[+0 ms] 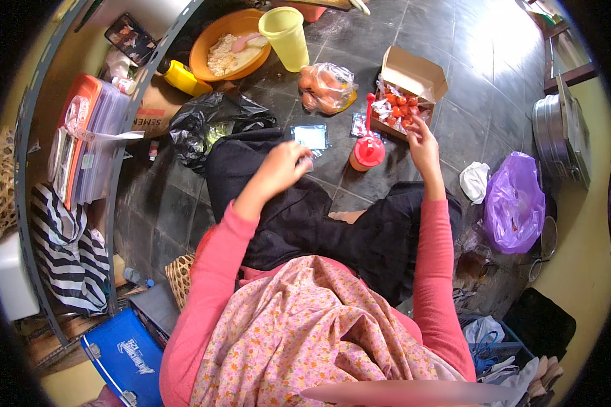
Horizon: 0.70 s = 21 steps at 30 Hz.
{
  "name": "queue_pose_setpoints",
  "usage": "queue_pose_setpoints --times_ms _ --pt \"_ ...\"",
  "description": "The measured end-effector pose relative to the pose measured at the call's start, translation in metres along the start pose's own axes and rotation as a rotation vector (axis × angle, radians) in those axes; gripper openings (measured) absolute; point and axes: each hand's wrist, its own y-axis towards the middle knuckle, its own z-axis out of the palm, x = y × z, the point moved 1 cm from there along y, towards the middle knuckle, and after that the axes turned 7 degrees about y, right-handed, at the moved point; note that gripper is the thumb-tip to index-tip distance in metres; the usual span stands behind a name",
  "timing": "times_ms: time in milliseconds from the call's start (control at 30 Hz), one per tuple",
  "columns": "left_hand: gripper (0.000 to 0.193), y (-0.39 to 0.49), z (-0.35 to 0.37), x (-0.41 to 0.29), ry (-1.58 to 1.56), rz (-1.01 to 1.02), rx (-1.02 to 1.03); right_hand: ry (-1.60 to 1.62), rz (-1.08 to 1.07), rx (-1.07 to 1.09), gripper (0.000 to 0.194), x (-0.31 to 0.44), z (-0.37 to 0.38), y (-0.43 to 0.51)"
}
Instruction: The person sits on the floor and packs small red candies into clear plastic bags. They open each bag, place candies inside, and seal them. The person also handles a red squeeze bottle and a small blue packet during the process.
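Note:
My right hand [423, 137] is at the near right corner of an open cardboard box [415, 68]. Inside the box lie several orange-red balls [397, 109] in clear wrapping. The fingertips overlap the box's edge, and whether they grip anything is unclear. Over my lap, my left hand [285, 165] has loosely bent fingers, with nothing plainly in them. Just beyond it lies a clear plastic packet [309, 136] with pale contents. Between my hands stands a small jar with a red lid [369, 151] and a raised red stem. Another printed packet [359, 124] lies behind the jar.
Farther out are a bag of eggs [323, 89], a yellow-green plastic cup [286, 38] and an orange basin [198, 56] holding pale flakes. A black plastic bag [183, 129] lies left, beside a metal shelf [117, 178]. To the right are a purple bag [515, 203] and white cloth [473, 182].

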Motion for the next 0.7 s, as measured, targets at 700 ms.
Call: queue_pose_setpoints --times_ms 700 --pt "0.015 0.089 0.02 0.083 -0.422 -0.273 0.187 -0.031 -0.014 -0.309 0.061 0.001 -0.002 -0.067"
